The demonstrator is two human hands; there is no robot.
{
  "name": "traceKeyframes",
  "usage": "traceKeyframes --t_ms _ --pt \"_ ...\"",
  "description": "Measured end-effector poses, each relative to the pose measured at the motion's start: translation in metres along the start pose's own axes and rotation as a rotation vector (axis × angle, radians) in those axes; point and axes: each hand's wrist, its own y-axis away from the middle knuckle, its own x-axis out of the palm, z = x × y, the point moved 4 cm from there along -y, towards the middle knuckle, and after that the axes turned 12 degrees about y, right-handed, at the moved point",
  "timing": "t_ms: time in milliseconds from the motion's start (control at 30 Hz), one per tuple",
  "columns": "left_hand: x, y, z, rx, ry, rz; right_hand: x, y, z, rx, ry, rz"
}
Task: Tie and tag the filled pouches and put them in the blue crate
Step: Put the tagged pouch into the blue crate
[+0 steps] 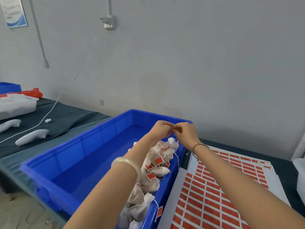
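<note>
Head view: left hand and right hand pinch what seems a string, fingertips meeting above the blue crate's far right corner, over the piled pouches. A slack knot could come undone and spill a pouch's filling.

- Left forearm, above the blue crate: bare from the lower frame edge up to the left hand.
- Left wrist, over the crate's interior: one thick, rounded bangle, pale cream-green, glossy and slightly translucent.
- Right forearm, crossing the crate's right rim: bare up to the right hand.
- Right wrist, just outside the crate's right wall: one thin, wire-like bracelet, gold-coloured.
- Both hands, near the crate's far right corner: bare; finger detail too small to tell.
</note>
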Motion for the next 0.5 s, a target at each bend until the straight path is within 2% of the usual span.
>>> traceKeyframes --t_ms 133,300,400,500 --pt "-0.002 -0.003 0.006 0.002 -0.110 -0.042 0.002 0.009 -0.012 0.035 0.013 0.073" --pt "0.005 0.033 -0.019 0.194 -0.271 -0.127 -0.028 0.053 -0.036 0.062 -0.144 -0.001" --pt "0.030 0.084 -0.049 0.362 -0.326 -0.071 -0.055 0.097 -0.066 0.125 -0.180 -0.093" --pt "0.049 0.149 -0.067 0.494 -0.427 0.055 -0.066 0.145 -0.104 0.259 -0.126 0.002"
